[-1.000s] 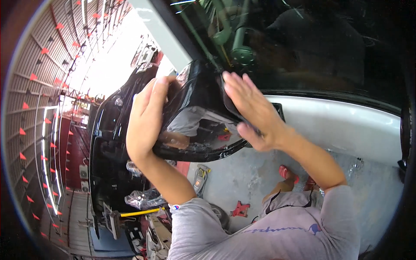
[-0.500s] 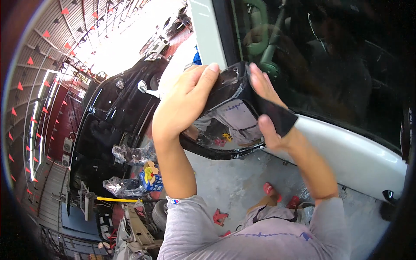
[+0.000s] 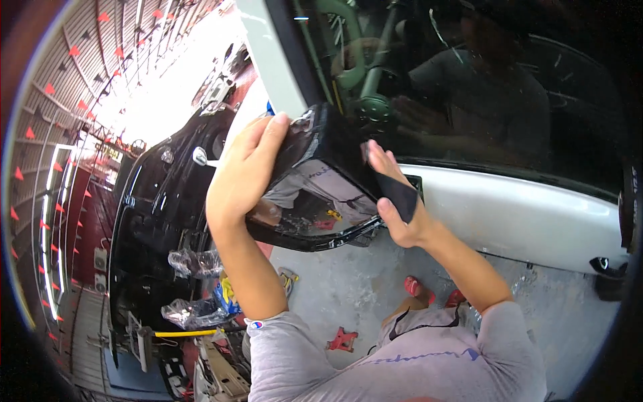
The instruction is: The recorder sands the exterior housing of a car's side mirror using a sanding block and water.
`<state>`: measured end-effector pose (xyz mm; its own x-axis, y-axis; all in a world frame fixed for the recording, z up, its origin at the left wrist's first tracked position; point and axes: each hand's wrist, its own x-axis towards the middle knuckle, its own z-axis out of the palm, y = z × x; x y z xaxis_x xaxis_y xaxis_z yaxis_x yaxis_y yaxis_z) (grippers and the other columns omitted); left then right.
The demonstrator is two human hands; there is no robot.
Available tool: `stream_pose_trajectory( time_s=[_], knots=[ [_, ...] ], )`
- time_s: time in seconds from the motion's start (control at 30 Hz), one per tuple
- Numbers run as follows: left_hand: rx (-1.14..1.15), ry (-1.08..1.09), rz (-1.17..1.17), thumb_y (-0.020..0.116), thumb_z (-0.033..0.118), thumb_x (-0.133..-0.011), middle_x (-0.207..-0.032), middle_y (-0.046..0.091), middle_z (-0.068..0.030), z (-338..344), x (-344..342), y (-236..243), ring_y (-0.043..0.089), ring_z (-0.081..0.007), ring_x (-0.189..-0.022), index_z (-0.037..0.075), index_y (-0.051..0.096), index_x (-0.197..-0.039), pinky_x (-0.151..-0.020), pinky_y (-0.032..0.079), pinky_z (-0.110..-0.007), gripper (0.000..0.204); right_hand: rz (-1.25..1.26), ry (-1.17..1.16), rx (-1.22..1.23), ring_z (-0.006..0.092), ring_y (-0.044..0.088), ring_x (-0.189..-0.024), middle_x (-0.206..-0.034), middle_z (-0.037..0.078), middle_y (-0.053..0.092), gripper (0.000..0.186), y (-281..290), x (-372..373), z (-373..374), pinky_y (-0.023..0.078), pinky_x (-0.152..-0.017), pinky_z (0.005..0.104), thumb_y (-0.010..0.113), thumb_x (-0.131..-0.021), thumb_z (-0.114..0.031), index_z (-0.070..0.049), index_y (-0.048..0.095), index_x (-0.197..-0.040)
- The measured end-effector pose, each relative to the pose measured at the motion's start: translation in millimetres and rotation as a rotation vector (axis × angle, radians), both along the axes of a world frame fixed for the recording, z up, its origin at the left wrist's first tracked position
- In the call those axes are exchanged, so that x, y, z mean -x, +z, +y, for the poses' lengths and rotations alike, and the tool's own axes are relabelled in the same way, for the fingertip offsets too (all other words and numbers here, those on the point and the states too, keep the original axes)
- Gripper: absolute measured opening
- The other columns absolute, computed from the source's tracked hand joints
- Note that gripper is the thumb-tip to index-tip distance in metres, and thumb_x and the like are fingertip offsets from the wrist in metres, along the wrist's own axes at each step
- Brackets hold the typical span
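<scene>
A black side mirror [image 3: 321,197] stands out from the white vehicle door, its glass reflecting a grey shirt. My left hand [image 3: 240,171] wraps over the housing's left side, the thumb lying along its upper face. Against the housing's right side is my right hand [image 3: 410,231], with a thin dark sheet [image 3: 400,195] that looks like sandpaper held across it between thumb and fingers. The fingertips reach the black surface beside the window; the side of the sheet facing the mirror is hidden.
The dark door window [image 3: 495,114] and white door panel [image 3: 522,208] are at the right. A black vehicle body [image 3: 157,234] stands at the left, with plastic-wrapped parts [image 3: 194,311] beside it. A red stand [image 3: 342,340] sits on the grey floor.
The view has shifted, so the mirror appears farther left. My right hand has slid down the housing's side with the dark sheet, away from its upper edge. My left hand keeps its hold.
</scene>
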<state>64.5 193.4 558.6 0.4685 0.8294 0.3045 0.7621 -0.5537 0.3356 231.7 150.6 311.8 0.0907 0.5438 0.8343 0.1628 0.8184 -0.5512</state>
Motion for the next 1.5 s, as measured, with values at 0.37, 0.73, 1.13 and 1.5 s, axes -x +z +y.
stream_pose_trajectory(
  time_s=[0.37,0.73,1.13,1.5],
  knots=[
    [0.115,0.019,-0.032,0.05,0.036,-0.108,-0.093,0.068,-0.0084,1.5,-6.3,2.8,0.057,-0.0141,-0.087,-0.006,0.067,-0.11,-0.085,0.046,-0.03,0.046,-0.078,-0.107,-0.071,0.0396,0.029,-0.152,-0.164,0.024,0.028,0.067,16.8,-1.1,0.0,0.019,-0.125,0.0539,0.052,-0.102,-0.026,0.001,0.028,-0.158],
    [0.096,0.051,-0.018,0.047,0.034,-0.11,-0.097,0.068,-0.0053,-7.1,-1.2,6.2,0.057,-0.0117,-0.091,-0.005,0.068,-0.114,-0.086,0.045,-0.027,0.044,-0.112,-0.15,-0.275,0.0417,0.037,-0.147,-0.158,0.026,0.036,0.077,90.2,-4.0,17.6,0.028,-0.123,0.0541,0.068,-0.09,-0.027,0.005,0.035,-0.152],
    [0.087,0.035,-0.087,0.044,0.032,-0.11,-0.091,0.061,-0.0009,-12.0,-2.8,7.3,0.048,-0.0085,-0.082,-0.005,0.068,-0.117,-0.075,0.04,-0.025,0.044,-0.032,-0.294,-0.19,0.0403,0.042,-0.144,-0.154,0.028,0.042,0.072,97.2,12.9,2.9,0.029,-0.121,0.0539,0.063,-0.097,-0.032,0.009,0.037,-0.15],
    [0.013,0.167,-0.169,0.054,0.031,-0.106,-0.136,0.06,-0.0131,1.3,21.5,15.0,0.055,-0.0202,-0.128,-0.003,0.061,-0.137,-0.113,0.037,-0.036,0.046,0.243,-0.399,0.031,0.0495,0.045,-0.138,-0.144,0.039,0.044,0.076,108.6,46.3,-10.1,0.031,-0.12,0.0554,0.065,-0.093,-0.034,0.018,0.039,-0.142]
  ],
)
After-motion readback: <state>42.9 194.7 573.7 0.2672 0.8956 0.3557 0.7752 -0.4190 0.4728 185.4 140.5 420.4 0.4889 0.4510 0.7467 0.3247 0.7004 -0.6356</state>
